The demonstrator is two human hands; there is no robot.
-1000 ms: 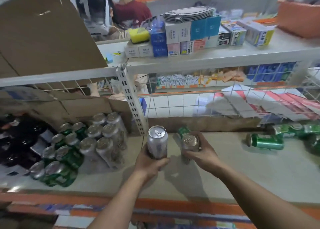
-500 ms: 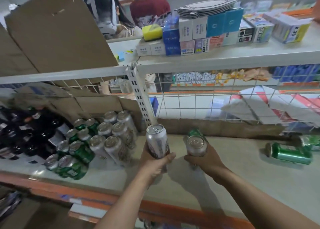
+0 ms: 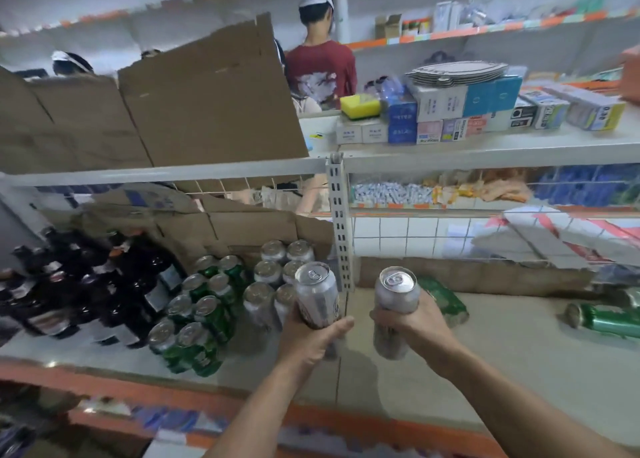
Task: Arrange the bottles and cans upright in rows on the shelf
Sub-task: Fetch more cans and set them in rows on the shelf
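Nearest: orange front edge of the shelf (image 3: 485,381), two bare forearms reaching over it

left grip (image 3: 311,336) grasping the lower half of a silver can (image 3: 317,293), top up, leaning slightly left, held just right of the standing block of cans

right grip (image 3: 412,329) clenched round a second silver can (image 3: 396,295), upright. Can't tell if its base is on the shelf or just off it. The two held cans are near each other, not touching

Left of the left grip: green cans (image 3: 204,319) upright in two columns, packed tight, and silver cans in rows (image 3: 266,272) right beside them toward the back. Further left, dark bottles (image 3: 86,291) stand in a cluster

Just behind the right grip, a green can on its side (image 3: 445,300). Another lying green can (image 3: 606,320) is well apart, at the shelf's right end

Back of shelf: white perforated post (image 3: 341,229) between the bays, wire grid and torn cardboard (image 3: 242,222) behind the cans

Upper shelf: big cardboard sheet (image 3: 207,94) on the left, stacked small boxes (image 3: 467,111) and a yellow sponge (image 3: 360,106) on the right

Beyond that, a person in a red shirt (image 3: 322,69), back turned
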